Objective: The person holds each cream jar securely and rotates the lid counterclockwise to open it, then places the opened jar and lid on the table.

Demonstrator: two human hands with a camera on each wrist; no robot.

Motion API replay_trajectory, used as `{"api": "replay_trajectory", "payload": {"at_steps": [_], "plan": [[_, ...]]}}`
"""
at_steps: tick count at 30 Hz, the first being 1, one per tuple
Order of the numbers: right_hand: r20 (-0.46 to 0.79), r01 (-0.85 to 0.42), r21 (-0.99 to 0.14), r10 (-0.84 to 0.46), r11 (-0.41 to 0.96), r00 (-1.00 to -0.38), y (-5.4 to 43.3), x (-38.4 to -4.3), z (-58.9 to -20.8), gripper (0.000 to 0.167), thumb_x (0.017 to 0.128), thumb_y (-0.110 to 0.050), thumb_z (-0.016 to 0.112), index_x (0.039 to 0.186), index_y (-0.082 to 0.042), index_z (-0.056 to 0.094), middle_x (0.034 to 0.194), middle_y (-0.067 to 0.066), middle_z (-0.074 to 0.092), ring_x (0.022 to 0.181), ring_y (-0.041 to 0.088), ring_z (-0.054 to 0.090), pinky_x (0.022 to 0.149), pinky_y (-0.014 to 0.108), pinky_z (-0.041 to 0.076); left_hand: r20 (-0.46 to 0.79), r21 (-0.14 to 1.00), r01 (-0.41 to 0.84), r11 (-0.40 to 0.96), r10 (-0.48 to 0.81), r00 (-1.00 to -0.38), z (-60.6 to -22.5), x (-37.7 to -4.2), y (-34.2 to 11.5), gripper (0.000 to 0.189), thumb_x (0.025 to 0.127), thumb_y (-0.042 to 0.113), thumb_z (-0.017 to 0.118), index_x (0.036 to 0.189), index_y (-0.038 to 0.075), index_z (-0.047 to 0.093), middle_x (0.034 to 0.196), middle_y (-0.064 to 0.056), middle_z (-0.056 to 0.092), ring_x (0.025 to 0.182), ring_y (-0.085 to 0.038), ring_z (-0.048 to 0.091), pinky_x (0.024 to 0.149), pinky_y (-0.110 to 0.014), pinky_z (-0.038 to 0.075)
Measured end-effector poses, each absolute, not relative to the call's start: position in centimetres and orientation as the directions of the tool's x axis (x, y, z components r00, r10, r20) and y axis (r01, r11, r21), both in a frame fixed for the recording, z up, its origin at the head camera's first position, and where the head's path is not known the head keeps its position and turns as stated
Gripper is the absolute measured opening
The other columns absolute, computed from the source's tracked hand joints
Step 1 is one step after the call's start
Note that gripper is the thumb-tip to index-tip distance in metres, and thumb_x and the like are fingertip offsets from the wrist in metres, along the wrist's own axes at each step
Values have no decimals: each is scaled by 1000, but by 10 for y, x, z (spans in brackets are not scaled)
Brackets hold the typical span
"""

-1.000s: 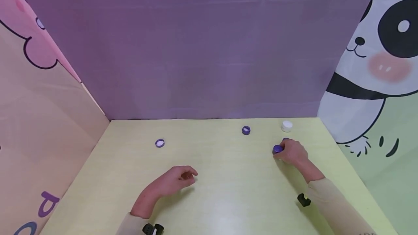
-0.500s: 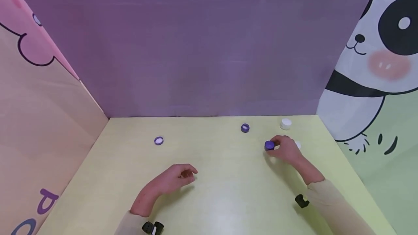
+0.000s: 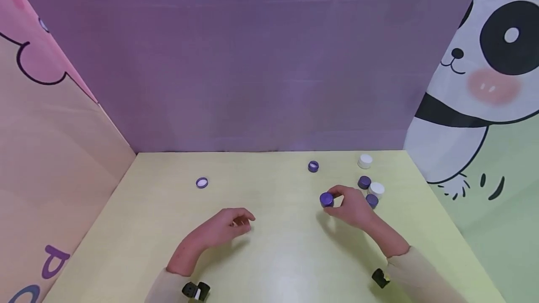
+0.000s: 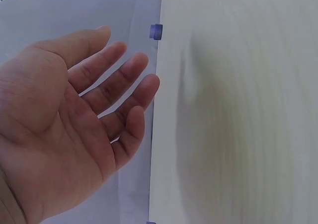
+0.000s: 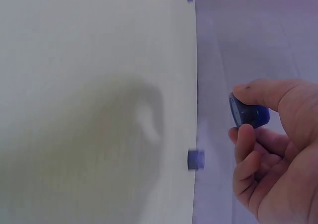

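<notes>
My right hand (image 3: 353, 207) pinches a purple bottle cap (image 3: 326, 199) between thumb and fingers, lifted off the table, with its shadow below. In the right wrist view the cap (image 5: 252, 113) is tilted on its side, its rim turned away from the palm. Over the table's left half hovers my left hand (image 3: 225, 229), fingers loosely bent around nothing. The left wrist view shows its palm and spread fingers holding nothing. Near the right wrist lie two purple caps, one behind (image 3: 364, 182) and one in front (image 3: 372, 201), with a white cap (image 3: 376, 190) beside them.
Another white cap (image 3: 365, 161) is near the table's back edge. A purple cap (image 3: 313, 166) lies to its left, and a purple-rimmed cap with a white inside (image 3: 202, 183) lies far left. A purple cloth (image 3: 269, 60) hangs behind the pale table (image 3: 269, 265).
My right hand has carried the purple cap leftward, away from the group at the right, uncovering the caps there. The left hand stays about where it was.
</notes>
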State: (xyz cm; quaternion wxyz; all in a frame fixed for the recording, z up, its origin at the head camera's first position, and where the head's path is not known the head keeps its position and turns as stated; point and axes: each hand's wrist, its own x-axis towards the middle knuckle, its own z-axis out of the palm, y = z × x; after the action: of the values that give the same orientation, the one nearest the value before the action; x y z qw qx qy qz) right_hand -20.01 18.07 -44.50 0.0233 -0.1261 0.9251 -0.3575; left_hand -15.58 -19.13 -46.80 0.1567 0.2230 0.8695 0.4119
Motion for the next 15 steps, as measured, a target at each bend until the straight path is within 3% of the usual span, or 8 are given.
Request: {"api": "replay_trajectory", "payload": {"at_steps": [15], "plan": [[73, -291, -731, -354, 617, -932, 146, -169, -440, 32, 75, -15, 84, 102, -12, 69, 95, -1, 64, 56, 12, 50, 51, 28, 44, -90, 785, 275, 555, 541, -836, -457, -157, -178, 29, 98, 26, 60, 121, 9, 64, 100, 8, 62, 96, -14, 57, 81, -33, 49]]}}
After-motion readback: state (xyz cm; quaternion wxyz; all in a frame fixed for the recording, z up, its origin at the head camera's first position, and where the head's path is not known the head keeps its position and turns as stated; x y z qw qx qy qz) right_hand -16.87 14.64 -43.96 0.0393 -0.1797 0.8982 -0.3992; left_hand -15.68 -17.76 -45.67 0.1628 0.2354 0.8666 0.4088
